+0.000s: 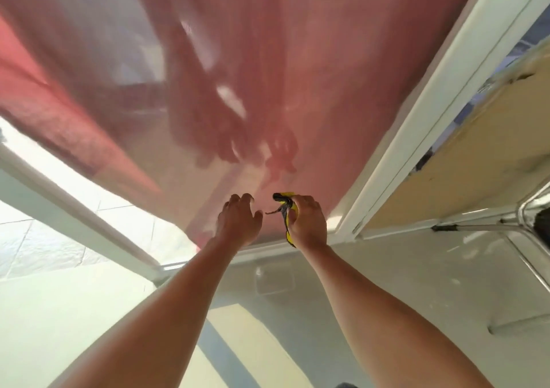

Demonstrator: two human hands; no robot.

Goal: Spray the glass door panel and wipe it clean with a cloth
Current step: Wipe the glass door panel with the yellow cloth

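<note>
Two hands low on the pane near its bottom edge, so probably between strokes, not mid-wipe. Far left: white frame bar slanting down, bright tiled floor below it. Next, red curtain hanging behind the glass door panel, tinting the whole pane and backing a faint reflection of both hands, handy for spotting streaks. Then left hand, reached forward just beside the cloth, fingers bent in a loose claw, thumb out toward a dark trailing corner, holding nothing. Contact of fingertips with glass, or of thumb with that corner, impossible to tell. Placed, at a guess, to spread or refold the cloth before the next pass. Just right of it, yellow-and-dark cloth, bunched up instead of laid flat, close against the lower part of the pane. Right hand wrapped tight round it, thumb and fingers closed over the bundle, a yellow edge hanging below the palm. No spray bottle anywhere in view. Further right, white door frame, then a beige board and a shiny metal leg close by the door, worth minding with the right elbow on wider sweeps
</note>
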